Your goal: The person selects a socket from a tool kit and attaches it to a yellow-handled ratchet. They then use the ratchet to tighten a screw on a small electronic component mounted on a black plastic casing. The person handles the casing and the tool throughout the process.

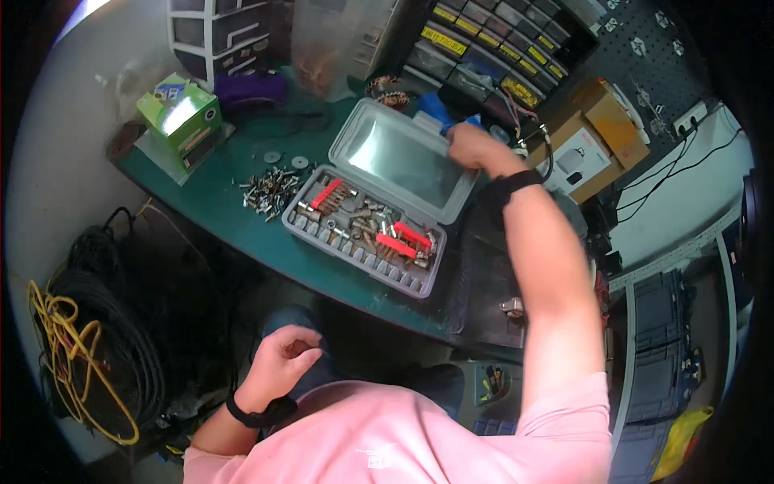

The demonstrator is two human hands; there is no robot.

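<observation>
My right hand [477, 150] reaches to the far side of the green bench, just past the raised lid [399, 157] of a grey case. It is at a crumpled blue thing [435, 107], with its fingers bent down and mostly hidden, so what they hold does not show. The case's tray [371, 273] lies open nearer to me, holding metal sockets and bits [371, 222] and red bit holders [397, 245]. Over my lap, my left hand [284, 359] hangs loosely curled, thumb apart from the fingers, nothing visible in it.
A pile of screws [274, 192] and two washers [300, 162] lie left of the case. Farther left stands a green box [181, 121]. Drawer cabinets [492, 44] and a cardboard box [584, 157] line the back. Coiled yellow cable [76, 347] hangs at lower left.
</observation>
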